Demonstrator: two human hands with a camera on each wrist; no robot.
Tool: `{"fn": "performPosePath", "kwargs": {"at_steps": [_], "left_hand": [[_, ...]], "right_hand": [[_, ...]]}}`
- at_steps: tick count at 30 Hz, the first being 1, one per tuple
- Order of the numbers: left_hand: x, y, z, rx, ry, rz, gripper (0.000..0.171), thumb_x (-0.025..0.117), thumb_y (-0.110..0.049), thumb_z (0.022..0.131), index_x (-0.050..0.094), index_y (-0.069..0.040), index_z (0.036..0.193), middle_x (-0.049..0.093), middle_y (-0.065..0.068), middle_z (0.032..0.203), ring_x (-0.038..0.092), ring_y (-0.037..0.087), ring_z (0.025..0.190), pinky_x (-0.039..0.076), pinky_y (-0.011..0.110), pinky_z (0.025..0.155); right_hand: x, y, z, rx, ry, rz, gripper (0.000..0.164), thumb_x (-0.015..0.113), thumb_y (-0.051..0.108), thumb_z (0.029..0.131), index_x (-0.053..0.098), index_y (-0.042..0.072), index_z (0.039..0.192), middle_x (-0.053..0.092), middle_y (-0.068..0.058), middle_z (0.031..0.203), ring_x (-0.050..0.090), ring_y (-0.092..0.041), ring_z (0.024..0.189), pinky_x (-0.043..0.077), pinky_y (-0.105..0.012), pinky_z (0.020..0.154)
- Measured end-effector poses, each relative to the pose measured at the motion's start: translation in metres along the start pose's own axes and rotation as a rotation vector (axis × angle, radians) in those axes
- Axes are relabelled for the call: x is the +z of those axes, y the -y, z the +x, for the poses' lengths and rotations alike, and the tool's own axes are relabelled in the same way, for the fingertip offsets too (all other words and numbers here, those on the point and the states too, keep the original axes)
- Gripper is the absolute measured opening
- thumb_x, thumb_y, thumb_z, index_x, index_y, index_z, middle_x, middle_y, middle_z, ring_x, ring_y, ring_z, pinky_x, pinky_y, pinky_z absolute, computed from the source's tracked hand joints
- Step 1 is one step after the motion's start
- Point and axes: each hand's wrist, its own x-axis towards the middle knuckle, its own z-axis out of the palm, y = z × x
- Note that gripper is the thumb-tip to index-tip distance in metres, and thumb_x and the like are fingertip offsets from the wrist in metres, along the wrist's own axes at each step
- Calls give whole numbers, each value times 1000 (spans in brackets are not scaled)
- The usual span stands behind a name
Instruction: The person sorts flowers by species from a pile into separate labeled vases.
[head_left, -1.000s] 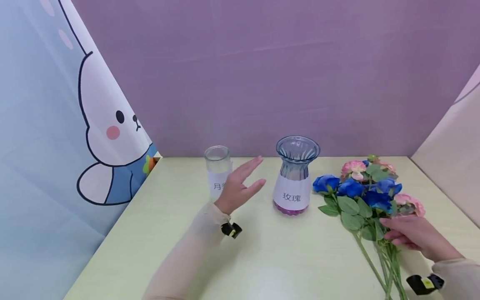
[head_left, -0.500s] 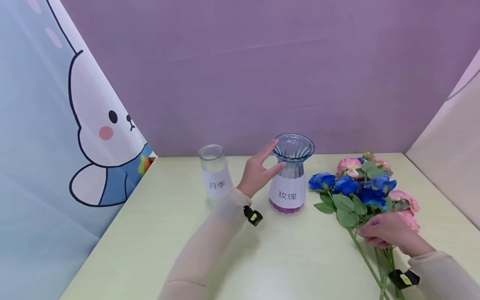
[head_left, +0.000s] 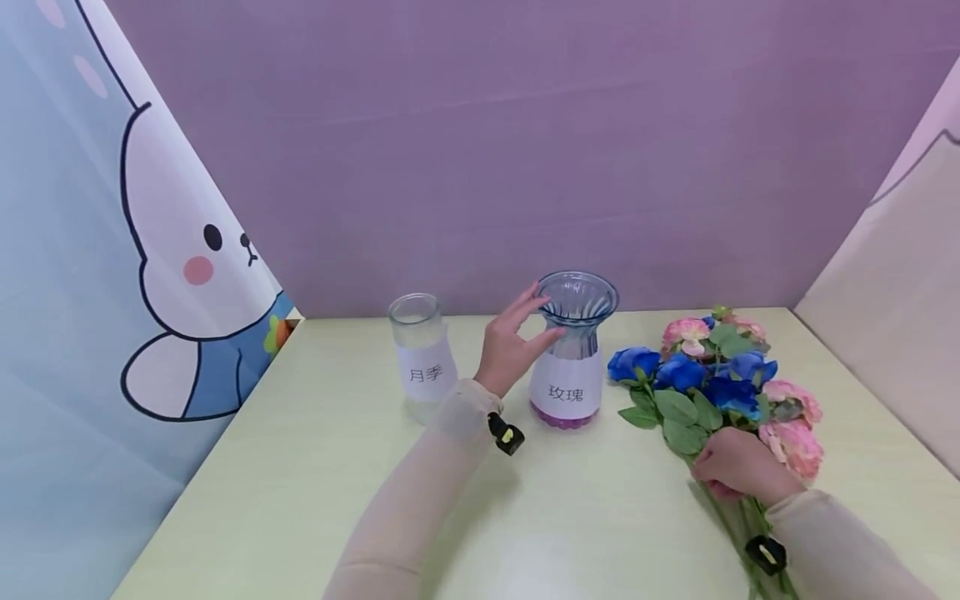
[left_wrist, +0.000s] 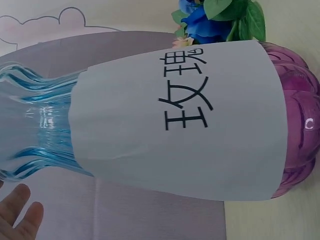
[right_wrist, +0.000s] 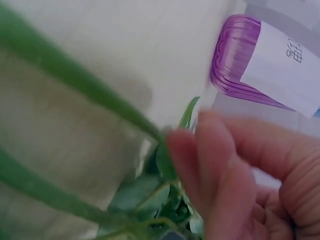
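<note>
A blue-and-purple glass vase (head_left: 566,387) with a white paper label of dark characters stands upright on the table. My left hand (head_left: 510,346) is beside its neck, thumb and fingers extended; whether they touch the glass I cannot tell. In the left wrist view, fingertips (left_wrist: 20,205) show below the neck. To the right lies a bunch of artificial flowers, with blue roses (head_left: 678,372), pink blooms (head_left: 791,446) and green leaves. My right hand (head_left: 742,467) pinches a green flower stem (right_wrist: 100,92) below the leaves, thumb against curled fingers. Which bloom that stem carries is hidden.
A clear cylindrical glass vase (head_left: 423,367), also labelled, stands left of the other, behind my left forearm. A purple backdrop (head_left: 480,150) rises at the table's (head_left: 570,517) back edge. Printed cloth panels (head_left: 60,333) border both sides.
My left hand has moved right, from near the clear vase to the blue-and-purple vase's neck. My right hand has shifted left across the stems and its fingers have closed on one.
</note>
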Motion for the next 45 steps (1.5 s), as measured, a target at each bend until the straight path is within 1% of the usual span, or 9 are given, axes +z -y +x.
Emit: {"fn": "performPosePath", "kwargs": {"at_steps": [3,9,14,21,24,31,36,41,45], "left_hand": [[3,6,0,31,-21,-37,46,75,-11,83,61,-3,126,44,10,146,46,24,130,44,30,101],[10,13,-2,49,-29,-91,47,75,-7,83,58,-2,127,40,10,149,61,25,111,48,24,95],[13,14,-5,43,-17,-86,53,75,-6,82,53,-4,130,35,11,151,60,28,113,51,33,94],[17,12,-7,-28,2,-80,59,78,-7,79,51,-7,132,31,5,154,59,27,115,51,31,93],[19,12,-8,-28,5,-59,61,78,-7,79,49,-8,133,30,5,155,59,27,116,50,31,94],[21,17,-8,65,-20,-9,64,79,-6,78,46,-4,132,29,12,154,60,30,113,49,26,94],[23,19,-8,84,-27,8,64,79,-7,78,45,-5,132,29,12,154,60,29,113,49,23,93],[24,18,-9,77,-31,13,64,79,-8,79,44,-5,133,29,11,154,60,30,113,49,23,92],[24,17,-9,72,-33,15,64,79,-7,78,44,-5,132,29,11,154,60,29,114,49,23,92]], "right_hand": [[-1,0,0,37,-62,-76,34,65,9,82,52,12,50,43,5,43,41,-10,41,40,-27,46],[2,-3,4,59,-6,-32,39,71,9,80,47,13,49,42,4,43,44,-11,41,45,-27,46],[6,-4,8,101,38,33,45,73,8,78,39,16,49,46,2,43,47,-11,41,47,-26,44],[6,-6,11,145,63,119,43,68,1,78,36,17,53,49,-2,47,53,-13,45,50,-25,45],[6,-6,11,137,53,155,43,68,2,79,37,16,54,49,-2,49,52,-13,46,48,-25,45],[11,1,14,57,50,280,41,67,3,84,38,14,58,42,1,51,40,-10,46,35,-22,45],[10,5,14,34,43,323,31,67,4,86,48,9,62,50,0,55,43,-11,50,40,-24,47],[9,6,16,79,47,505,11,64,6,89,61,2,80,61,-1,66,58,-11,59,56,-28,56],[11,6,16,69,50,707,6,61,7,91,64,2,90,64,0,72,61,-10,63,58,-27,61]]}}
